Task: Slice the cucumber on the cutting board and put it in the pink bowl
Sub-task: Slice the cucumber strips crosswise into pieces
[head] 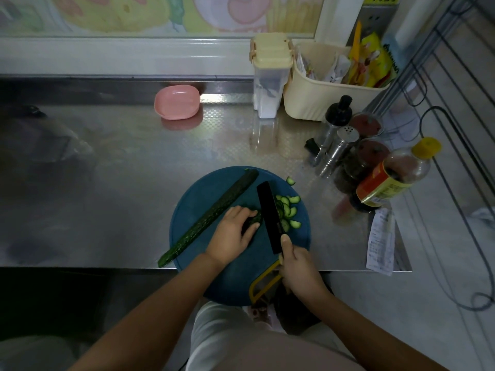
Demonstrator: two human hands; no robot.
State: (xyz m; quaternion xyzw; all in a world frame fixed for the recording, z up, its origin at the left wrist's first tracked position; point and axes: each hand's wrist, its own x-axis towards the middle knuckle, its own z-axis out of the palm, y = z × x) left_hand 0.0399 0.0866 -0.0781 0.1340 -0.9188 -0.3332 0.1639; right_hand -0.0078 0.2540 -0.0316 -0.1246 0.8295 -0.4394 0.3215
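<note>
A round blue cutting board [214, 277] lies at the counter's front edge. A long cucumber half [211, 215] stretches diagonally across its left side. My left hand [231, 234] holds down a short cucumber piece [254, 219] with curled fingers. My right hand [297, 266] grips the handle of a black knife [270, 215], whose blade stands against the end of that piece. Several half-moon slices [289, 211] lie to the right of the blade, and one slice [290, 180] sits at the board's far rim. The pink bowl [176, 102] stands empty at the back of the counter.
On the steel counter [120, 183], back right, stand a cream seasoning box [270, 76] and a cream basket [321, 95] of packets. Shakers [334, 148], jars and a yellow-capped bottle [393, 178] crowd the right side. A paper receipt [381, 239] hangs over the front right edge.
</note>
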